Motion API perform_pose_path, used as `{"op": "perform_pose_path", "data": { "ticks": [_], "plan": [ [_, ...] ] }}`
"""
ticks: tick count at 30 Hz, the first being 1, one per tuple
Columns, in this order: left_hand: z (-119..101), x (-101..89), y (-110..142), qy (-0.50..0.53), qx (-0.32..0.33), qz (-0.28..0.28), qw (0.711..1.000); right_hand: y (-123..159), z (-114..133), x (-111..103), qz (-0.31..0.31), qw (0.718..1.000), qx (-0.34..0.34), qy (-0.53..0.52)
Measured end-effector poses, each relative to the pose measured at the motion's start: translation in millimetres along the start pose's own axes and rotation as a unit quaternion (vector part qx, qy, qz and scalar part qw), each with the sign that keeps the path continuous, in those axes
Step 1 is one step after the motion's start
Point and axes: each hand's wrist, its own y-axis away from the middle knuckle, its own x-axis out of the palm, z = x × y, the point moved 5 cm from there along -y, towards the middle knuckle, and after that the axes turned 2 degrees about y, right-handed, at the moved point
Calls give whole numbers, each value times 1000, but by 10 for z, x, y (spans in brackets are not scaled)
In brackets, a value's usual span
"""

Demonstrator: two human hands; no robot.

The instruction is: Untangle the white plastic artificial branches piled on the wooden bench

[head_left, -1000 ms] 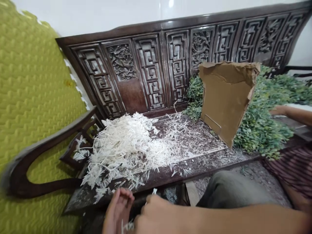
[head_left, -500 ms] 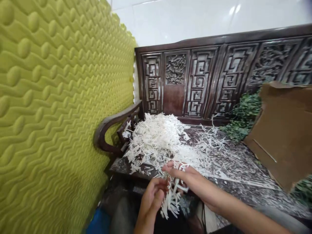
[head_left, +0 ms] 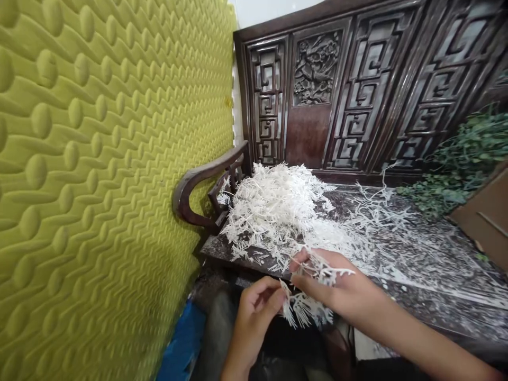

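Carved bench (head_left: 313, 69), white sprigs (head_left: 273, 211) heaped on seat (head_left: 432, 312); right hand (head_left: 337, 280) fingers pinching one sprig (head_left: 305, 309); left hand (head_left: 254, 323) fingers half-curled against it.

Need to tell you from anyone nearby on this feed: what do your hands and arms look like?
The left hand and right hand are bare, with no gloves, and the right forearm has no sleeve. No watch or ring shows on either.

Reads as a home sitting area, not a workshop: carved dark-wood settee (head_left: 308, 135) with fretwork back panels and a curved armrest (head_left: 206, 180), yellow-green quilted foam padding (head_left: 99, 185) on the wall beside it, white wall (head_left: 270, 10) above.
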Motion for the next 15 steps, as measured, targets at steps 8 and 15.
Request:
{"op": "perform_pose_path", "data": {
  "ticks": [8, 15],
  "plan": [
    [-8, 64, -111, 57, -3, 9, 998, -41, -115, 82, 64, 980, 8, 188],
    [-145, 110, -125, 11, 64, 20, 998, -32, -86, 55, 79, 988, 34, 128]
  ]
}}
